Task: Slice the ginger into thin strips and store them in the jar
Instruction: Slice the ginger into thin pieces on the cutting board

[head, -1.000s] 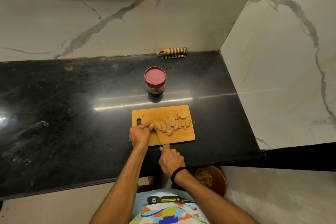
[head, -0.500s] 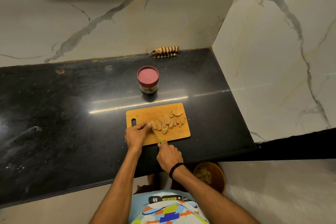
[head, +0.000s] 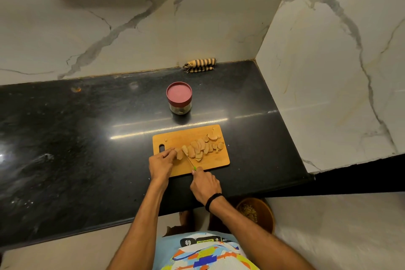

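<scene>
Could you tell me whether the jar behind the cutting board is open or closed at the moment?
Closed: the jar stands upright with its maroon lid seated on top.

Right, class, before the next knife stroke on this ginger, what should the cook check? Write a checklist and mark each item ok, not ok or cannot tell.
1. The right hand grips the green-handled knife: ok.
2. The left hand holds the uncut ginger end: ok.
3. The left fingers are clear of the blade: cannot tell, they are very close.
4. The rectangular wooden cutting board lies flat on the black stone counter: ok.
5. The cut ginger slices lie on the board: ok.
6. The glass jar with the maroon lid is open for storing: not ok, the lid is on.
</scene>
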